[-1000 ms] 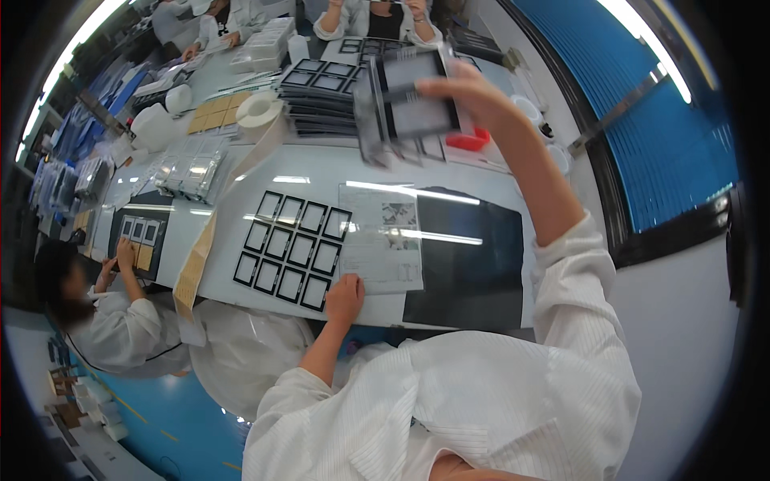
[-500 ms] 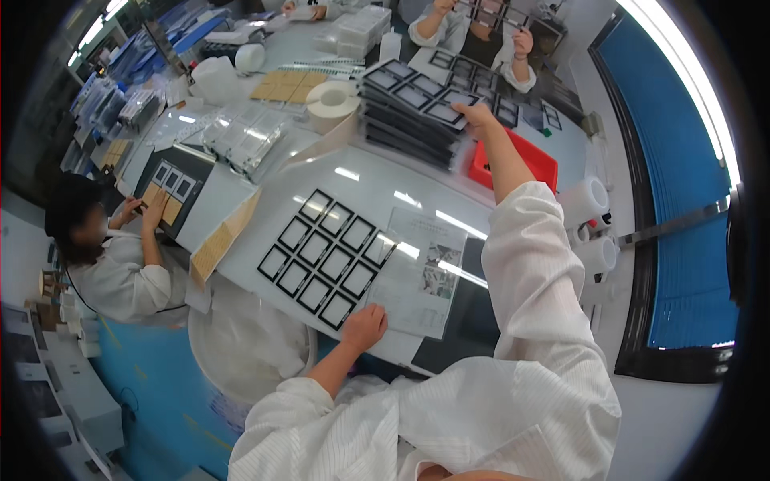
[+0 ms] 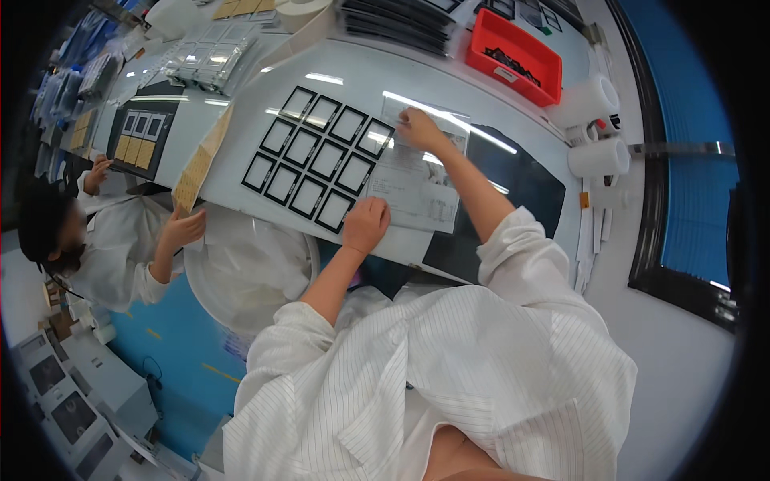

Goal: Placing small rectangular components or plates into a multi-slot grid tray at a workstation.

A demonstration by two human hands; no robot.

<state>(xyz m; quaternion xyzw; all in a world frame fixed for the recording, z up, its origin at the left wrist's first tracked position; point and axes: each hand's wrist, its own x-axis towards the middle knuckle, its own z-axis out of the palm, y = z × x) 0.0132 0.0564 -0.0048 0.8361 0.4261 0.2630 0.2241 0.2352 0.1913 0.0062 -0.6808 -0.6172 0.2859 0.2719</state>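
Observation:
My left hand (image 3: 366, 223) rests with curled fingers on the near left corner of a glossy printed sheet (image 3: 417, 192), right beside the nearest black square frame. My right hand (image 3: 419, 128) is reached out to the far left corner of the same sheet, fingers bent down onto its edge. A grid of several black-framed square pieces (image 3: 313, 156) lies on the white table (image 3: 265, 88) just left of the sheet. A black mat (image 3: 517, 180) lies under and to the right of the sheet.
A red bin (image 3: 513, 54) and a stack of black trays (image 3: 393, 22) stand at the far edge. White rolls (image 3: 597, 156) sit at the right. A co-worker (image 3: 104, 240) in a white coat sits left, one hand (image 3: 184, 228) by a tan strip (image 3: 196, 172). A white bag-lined bin (image 3: 249, 276) is below the table.
My right hand has left the stack of black trays at the far edge and come back to the sheet's far corner. The view has tilted down. My left hand stays on the sheet.

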